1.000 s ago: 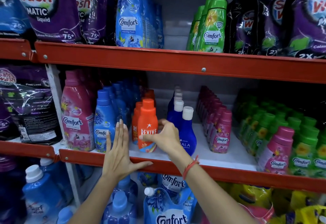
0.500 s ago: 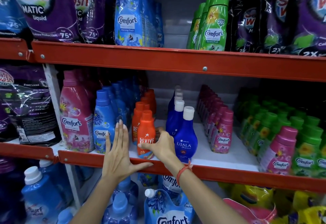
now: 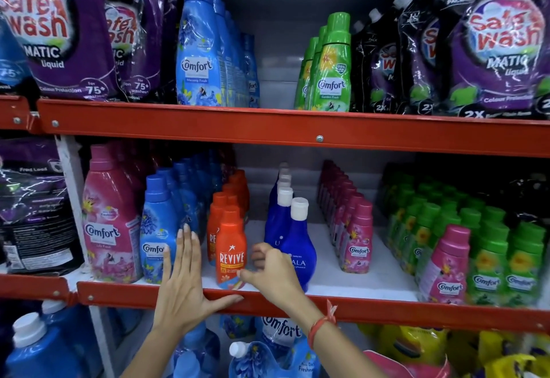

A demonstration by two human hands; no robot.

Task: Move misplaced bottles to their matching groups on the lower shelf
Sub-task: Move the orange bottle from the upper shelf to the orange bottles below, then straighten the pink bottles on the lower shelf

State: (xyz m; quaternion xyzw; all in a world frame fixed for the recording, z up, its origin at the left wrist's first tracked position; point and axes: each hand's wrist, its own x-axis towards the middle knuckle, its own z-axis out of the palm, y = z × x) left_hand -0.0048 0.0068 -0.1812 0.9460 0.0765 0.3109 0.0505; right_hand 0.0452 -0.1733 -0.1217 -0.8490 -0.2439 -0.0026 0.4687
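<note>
An orange Revive bottle (image 3: pixel 230 246) stands upright at the front of the lower shelf (image 3: pixel 387 310), ahead of a row of like orange bottles (image 3: pixel 220 208). My right hand (image 3: pixel 273 273) is just right of it, fingers loosely curled and apart; only the thumb tip touches the bottle's base. My left hand (image 3: pixel 184 282) rests flat on the red shelf rail, fingers pointing up in front of a blue Comfort bottle (image 3: pixel 157 228). A small pink Comfort bottle (image 3: pixel 449 264) stands at the front among the green Comfort bottles (image 3: pixel 491 246).
Blue Ujala bottles with white caps (image 3: pixel 299 246) stand right behind my right hand. A row of small pink Comfort bottles (image 3: pixel 357 237) lies further right, a large pink Comfort bottle (image 3: pixel 110 220) at the left. Pouches and tall bottles fill the upper shelf (image 3: pixel 208 127).
My right hand has lowered the orange Revive bottle onto the shelf front and loosened its grip. The left hand has stayed on the rail.
</note>
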